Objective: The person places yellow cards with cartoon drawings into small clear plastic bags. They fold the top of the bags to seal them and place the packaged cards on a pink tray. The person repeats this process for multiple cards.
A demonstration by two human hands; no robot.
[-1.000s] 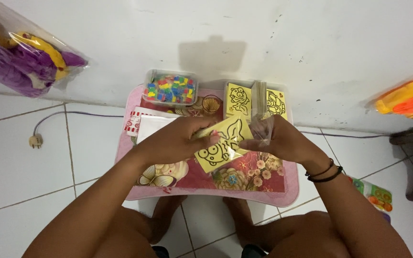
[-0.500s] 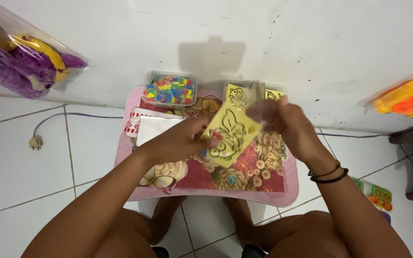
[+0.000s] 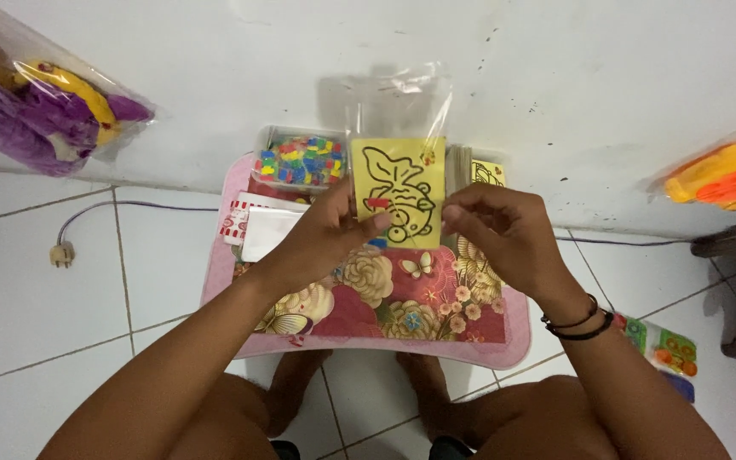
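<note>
Fingers (image 3: 359, 223) of the left hand (image 3: 321, 243) and right hand (image 3: 504, 230) are pinched on the yellow fish card (image 3: 398, 192), held upright between them, half drawn from its clear sleeve (image 3: 398, 98) above; removal is judged unfinished.

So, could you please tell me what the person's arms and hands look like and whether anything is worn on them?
Both forearms are bare, with no sleeves or gloves in view. The left hand has nothing on it or its wrist. The right hand is bare too, but its wrist carries two thin dark bands, close together, like slim bracelets or hair ties.
</note>
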